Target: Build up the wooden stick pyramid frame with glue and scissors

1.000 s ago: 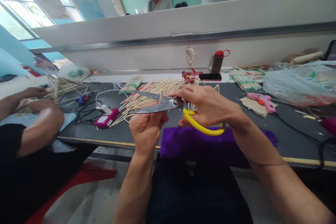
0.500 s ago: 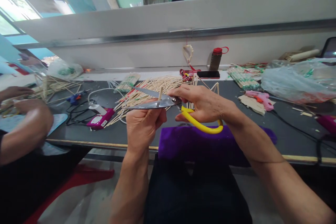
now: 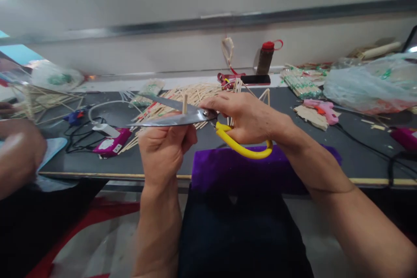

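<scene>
Scissors with yellow handles are in my right hand, whose fingers wrap round the grips. Their blades stand apart and point left, above my left hand. My left hand is closed on a short wooden stick, which rises upright between the two blades. The stick's lower part is hidden by the blade and my fingers. Behind the hands lies a heap of thin wooden sticks, and joined sticks stand behind my right hand.
A purple cloth lies at the table's front edge. Left are a magenta power box and another person's arm. Right are a pink glue gun, its cord and a plastic bag. A bottle stands behind.
The view has tilted down and shifted slightly. The scissor blades look a little closer together round the stick. The other person's arm shows less at the left edge.
</scene>
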Motion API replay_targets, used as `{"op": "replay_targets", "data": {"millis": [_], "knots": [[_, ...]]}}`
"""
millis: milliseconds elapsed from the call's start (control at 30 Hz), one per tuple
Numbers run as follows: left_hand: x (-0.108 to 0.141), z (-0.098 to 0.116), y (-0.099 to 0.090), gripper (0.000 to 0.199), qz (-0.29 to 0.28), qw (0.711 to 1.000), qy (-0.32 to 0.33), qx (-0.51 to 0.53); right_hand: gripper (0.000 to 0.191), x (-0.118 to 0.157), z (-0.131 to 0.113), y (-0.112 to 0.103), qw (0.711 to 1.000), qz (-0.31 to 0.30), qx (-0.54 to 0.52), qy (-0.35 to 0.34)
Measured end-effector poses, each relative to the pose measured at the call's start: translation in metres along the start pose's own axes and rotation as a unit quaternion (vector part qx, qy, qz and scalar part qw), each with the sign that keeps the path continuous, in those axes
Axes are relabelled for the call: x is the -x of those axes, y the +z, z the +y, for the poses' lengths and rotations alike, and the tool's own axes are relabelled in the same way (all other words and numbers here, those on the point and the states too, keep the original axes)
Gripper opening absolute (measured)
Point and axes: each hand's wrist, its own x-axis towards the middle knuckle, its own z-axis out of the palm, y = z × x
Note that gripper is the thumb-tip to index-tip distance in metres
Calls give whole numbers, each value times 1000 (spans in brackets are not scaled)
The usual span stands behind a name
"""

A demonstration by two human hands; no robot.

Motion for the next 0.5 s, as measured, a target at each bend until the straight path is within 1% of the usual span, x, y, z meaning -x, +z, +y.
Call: {"op": "replay_targets", "data": {"millis": [100, 167, 200, 267, 333, 433, 500], "knots": [[-2, 0, 3, 33, -12, 999, 43, 19, 54, 1, 0, -3, 1000, 7, 10, -9], [-1, 3, 7, 23, -4, 997, 66, 38, 56, 2, -1, -6, 1000, 5, 22, 0], [0, 5, 9, 23, 10, 997, 72, 29, 55, 2, -2, -8, 999, 3, 32, 7], [4, 11, 13, 29, 52, 996, 63, -34, 52, 1, -4, -11, 998, -1, 55, 21], [8, 17, 15, 33, 81, 992, 56, -84, 51, 2, -7, -13, 997, -12, 70, 30], [11, 17, 15, 34, 92, 991, 61, -81, 54, 3, -11, -12, 997, -20, 71, 23], [11, 13, 12, 37, 88, 992, 70, -60, 58, 4, -12, -10, 999, -8, 7, 53]]}}
